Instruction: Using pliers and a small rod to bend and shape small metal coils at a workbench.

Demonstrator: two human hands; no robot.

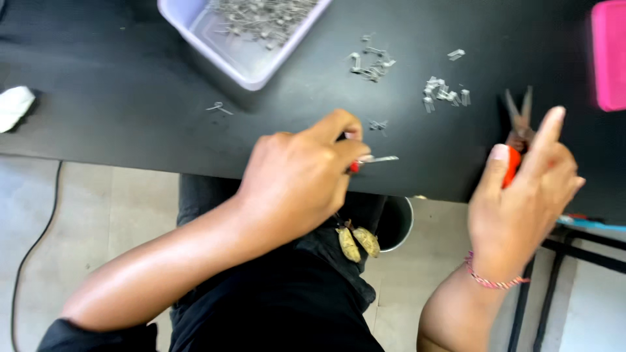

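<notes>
Head view: the left hand (297,179) sat at the desk (130,98) edge, fingers pinched shut on a small metal pin (379,159) with a red bit. Right of it, the right hand (525,192) gripped red-handled pliers (519,133), index finger raised. Judged mid-step: next calls for bringing pliers to pin. Beyond the pin, a lilac tray (244,62) of pins; far right, a pink box (610,55). No labels readable.

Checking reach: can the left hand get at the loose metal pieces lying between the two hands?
Probably yes. The left hand sits at the table edge, and the small pile of metal pieces lies on open black table with nothing between; its fingers already pinch a thin metal part.
</notes>
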